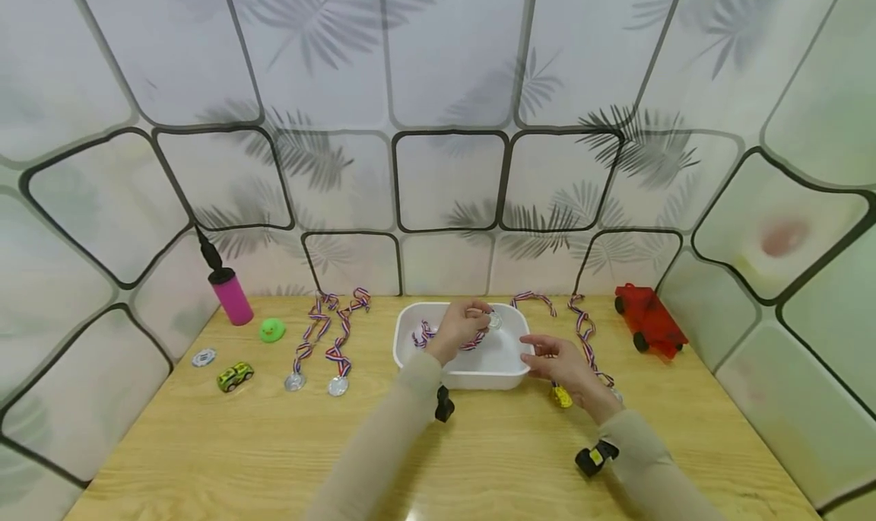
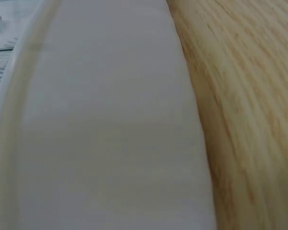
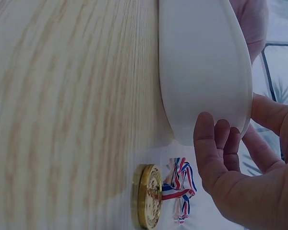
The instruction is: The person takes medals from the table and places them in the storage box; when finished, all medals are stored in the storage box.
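Note:
My left hand (image 1: pixel 460 328) reaches over the white plastic basin (image 1: pixel 438 382) and pinches a silver medal (image 1: pixel 494 320) near its far right corner. A red, white and blue ribbon (image 1: pixel 424 334) lies inside the basin, partly behind that hand. With thumb and fingers at its right rim, my right hand (image 1: pixel 561 363) holds the basin; its curled fingers (image 3: pixel 207 143) show along the outer wall in the right wrist view. A gold medal (image 3: pixel 151 196) on a striped ribbon is close to this hand. The left wrist view shows the basin's outer wall (image 2: pixel 110 96), no hand.
Two silver medals (image 1: pixel 338 385) on ribbons lie left of the basin. Farther left are a toy car (image 1: pixel 235 376), a green duck (image 1: pixel 271 330), a round disc (image 1: pixel 204 357) and a pink pump (image 1: pixel 236 300). Another ribbon medal (image 1: pixel 585 331) and a red toy vehicle (image 1: pixel 649 319) sit right.

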Demonstrator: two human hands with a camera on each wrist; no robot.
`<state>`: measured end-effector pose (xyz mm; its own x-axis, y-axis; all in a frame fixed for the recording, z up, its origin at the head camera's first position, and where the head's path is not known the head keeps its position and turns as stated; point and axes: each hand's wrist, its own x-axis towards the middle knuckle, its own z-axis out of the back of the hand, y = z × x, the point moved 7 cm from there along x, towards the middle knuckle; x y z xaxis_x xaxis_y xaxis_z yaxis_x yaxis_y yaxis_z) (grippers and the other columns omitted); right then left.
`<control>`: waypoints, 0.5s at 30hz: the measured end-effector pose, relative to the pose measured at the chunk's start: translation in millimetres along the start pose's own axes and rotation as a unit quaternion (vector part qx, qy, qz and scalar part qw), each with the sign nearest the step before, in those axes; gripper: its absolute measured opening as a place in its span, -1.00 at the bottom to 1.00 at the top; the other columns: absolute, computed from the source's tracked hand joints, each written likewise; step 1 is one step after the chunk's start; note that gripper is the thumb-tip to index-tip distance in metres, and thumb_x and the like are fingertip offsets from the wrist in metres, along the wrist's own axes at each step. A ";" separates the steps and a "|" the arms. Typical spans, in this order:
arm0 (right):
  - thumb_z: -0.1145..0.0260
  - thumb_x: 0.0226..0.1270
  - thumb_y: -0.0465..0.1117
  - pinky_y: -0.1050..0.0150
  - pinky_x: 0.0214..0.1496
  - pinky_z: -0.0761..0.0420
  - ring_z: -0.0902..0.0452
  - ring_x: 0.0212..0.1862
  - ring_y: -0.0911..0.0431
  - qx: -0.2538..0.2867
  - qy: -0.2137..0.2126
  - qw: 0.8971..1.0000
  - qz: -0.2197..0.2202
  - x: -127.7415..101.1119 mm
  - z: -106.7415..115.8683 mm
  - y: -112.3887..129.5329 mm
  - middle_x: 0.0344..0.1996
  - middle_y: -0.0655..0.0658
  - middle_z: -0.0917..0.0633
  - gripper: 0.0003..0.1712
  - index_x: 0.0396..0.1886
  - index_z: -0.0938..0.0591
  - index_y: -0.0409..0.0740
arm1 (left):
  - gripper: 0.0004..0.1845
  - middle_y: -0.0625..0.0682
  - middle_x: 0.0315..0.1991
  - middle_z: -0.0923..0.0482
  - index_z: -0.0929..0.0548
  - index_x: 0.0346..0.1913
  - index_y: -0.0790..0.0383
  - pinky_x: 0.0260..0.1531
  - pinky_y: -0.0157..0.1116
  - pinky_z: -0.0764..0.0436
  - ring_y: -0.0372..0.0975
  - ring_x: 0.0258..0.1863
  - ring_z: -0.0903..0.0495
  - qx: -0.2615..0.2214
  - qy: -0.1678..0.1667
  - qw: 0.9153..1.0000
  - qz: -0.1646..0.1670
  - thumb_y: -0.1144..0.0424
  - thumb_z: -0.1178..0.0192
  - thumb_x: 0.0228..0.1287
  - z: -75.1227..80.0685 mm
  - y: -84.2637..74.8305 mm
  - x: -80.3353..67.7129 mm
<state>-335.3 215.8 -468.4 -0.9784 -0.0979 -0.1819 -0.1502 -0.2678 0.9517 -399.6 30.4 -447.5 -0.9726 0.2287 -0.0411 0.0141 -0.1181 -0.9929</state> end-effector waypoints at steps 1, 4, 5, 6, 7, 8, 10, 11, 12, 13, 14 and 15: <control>-0.36 0.31 -0.26 0.19 -0.05 -0.69 -0.50 -0.13 0.09 -0.001 0.000 1.000 0.002 0.0 0.1 -0.4 -0.15 -0.15 -0.48 -0.43 0.30 -0.49 -0.28 | -0.81 0.12 -0.29 -0.69 -0.63 -0.03 0.34 -0.40 -0.37 -0.55 -0.20 -0.37 -0.64 0.002 0.004 1.000 0.007 0.45 -0.15 0.33 -2.6 2.8 0.4; -0.37 0.30 -0.26 0.18 -0.05 -0.70 -0.53 -0.15 0.09 0.002 -0.003 1.000 0.007 0.5 0.9 -0.6 -0.16 -0.15 -0.48 -0.42 0.30 -0.49 -0.29 | -0.81 0.05 -0.39 -0.64 -0.63 -0.05 0.34 -0.52 -0.40 -0.48 -0.27 -0.47 -0.57 0.000 0.015 1.000 0.022 0.47 -0.11 0.33 -9.6 8.0 1.8; -0.37 0.30 -0.26 0.18 -0.04 -0.69 -0.53 -0.16 0.09 0.004 -0.004 1.000 0.008 0.9 1.4 -0.6 -0.16 -0.15 -0.48 -0.42 0.30 -0.49 -0.28 | -0.81 0.03 -0.41 -0.63 -0.63 -0.06 0.34 -0.56 -0.42 -0.44 -0.29 -0.49 -0.56 0.000 0.015 1.000 0.025 0.47 -0.11 0.32 -11.3 9.2 2.4; -0.37 0.30 -0.26 0.17 -0.04 -0.69 -0.53 -0.16 0.09 0.006 -0.006 1.000 0.008 1.2 1.7 -0.4 -0.16 -0.16 -0.48 -0.43 0.29 -0.49 -0.28 | -0.80 0.03 -0.44 -0.61 -0.63 -0.06 0.34 -0.60 -0.43 -0.39 -0.29 -0.51 -0.54 -0.003 0.016 1.000 0.026 0.49 -0.10 0.31 -12.9 10.0 3.0; -0.37 0.30 -0.25 0.16 -0.03 -0.69 -0.54 -0.16 0.09 0.007 -0.006 1.000 0.008 1.6 2.2 -0.5 -0.15 -0.16 -0.48 -0.42 0.29 -0.49 -0.28 | -0.80 0.03 -0.46 -0.60 -0.63 -0.08 0.35 -0.63 -0.43 -0.36 -0.29 -0.52 -0.54 -0.003 0.016 1.000 0.025 0.51 -0.10 0.29 -14.3 10.9 3.5; -0.37 0.30 -0.25 0.16 -0.03 -0.69 -0.54 -0.16 0.09 0.009 -0.007 1.000 0.008 1.9 2.5 -0.6 -0.15 -0.17 -0.48 -0.42 0.30 -0.49 -0.28 | -0.79 0.03 -0.48 -0.59 -0.62 -0.08 0.36 -0.65 -0.44 -0.33 -0.30 -0.54 -0.54 0.000 0.016 1.000 0.025 0.52 -0.10 0.27 -15.3 11.9 3.7; -0.37 0.31 -0.26 0.17 -0.03 -0.69 -0.54 -0.16 0.10 0.009 -0.006 1.000 0.004 2.1 2.6 -1.1 -0.15 -0.17 -0.48 -0.43 0.29 -0.50 -0.27 | -0.78 0.04 -0.52 -0.59 -0.63 -0.10 0.37 -0.69 -0.44 -0.29 -0.29 -0.56 -0.52 0.006 0.013 0.999 0.029 0.56 -0.10 0.23 -16.4 14.9 3.6; -0.37 0.31 -0.26 0.18 -0.04 -0.69 -0.54 -0.17 0.10 0.009 -0.004 1.000 0.003 1.8 2.2 -1.4 -0.15 -0.17 -0.48 -0.44 0.29 -0.50 -0.27 | -0.78 0.04 -0.53 -0.59 -0.63 -0.11 0.38 -0.70 -0.43 -0.29 -0.29 -0.58 -0.52 0.012 0.010 0.999 0.030 0.56 -0.11 0.21 -16.5 16.2 3.2; -0.36 0.32 -0.25 0.19 -0.04 -0.69 -0.55 -0.18 0.11 0.008 -0.001 1.000 0.002 1.5 1.6 -1.4 -0.15 -0.17 -0.48 -0.43 0.30 -0.49 -0.27 | -0.78 0.05 -0.54 -0.59 -0.63 -0.12 0.38 -0.69 -0.43 -0.28 -0.28 -0.59 -0.51 0.017 0.008 0.999 0.031 0.57 -0.12 0.19 -16.4 17.5 2.7; -0.35 0.32 -0.25 0.20 -0.04 -0.69 -0.55 -0.19 0.12 0.006 0.003 1.000 0.002 1.3 1.1 -1.6 -0.16 -0.17 -0.48 -0.43 0.30 -0.49 -0.28 | -0.78 0.04 -0.55 -0.58 -0.64 -0.13 0.38 -0.69 -0.43 -0.29 -0.27 -0.59 -0.49 0.023 0.005 0.999 0.033 0.57 -0.12 0.18 -16.2 18.8 2.0; -0.35 0.33 -0.25 0.20 -0.05 -0.69 -0.55 -0.21 0.12 0.007 0.005 1.000 0.002 0.9 0.4 -1.4 -0.17 -0.16 -0.48 -0.43 0.30 -0.48 -0.29 | -0.78 0.04 -0.56 -0.59 -0.64 -0.13 0.38 -0.69 -0.43 -0.29 -0.26 -0.59 -0.48 0.028 0.002 0.999 0.036 0.56 -0.13 0.17 -15.9 19.9 1.3; -0.35 0.33 -0.25 0.20 -0.05 -0.70 -0.56 -0.22 0.13 0.008 0.007 1.000 0.004 0.5 0.0 -1.1 -0.18 -0.16 -0.47 -0.43 0.30 -0.48 -0.30 | -0.78 0.04 -0.55 -0.59 -0.65 -0.14 0.37 -0.68 -0.43 -0.30 -0.26 -0.59 -0.47 0.033 0.001 0.999 0.037 0.56 -0.14 0.17 -15.9 20.4 0.8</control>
<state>-335.7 216.1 -469.5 -0.9776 -0.1125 -0.1778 -0.1450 -0.2520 0.9568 -396.4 43.4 -469.6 -0.9689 0.2192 -0.1149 0.0708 -0.1992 -0.9774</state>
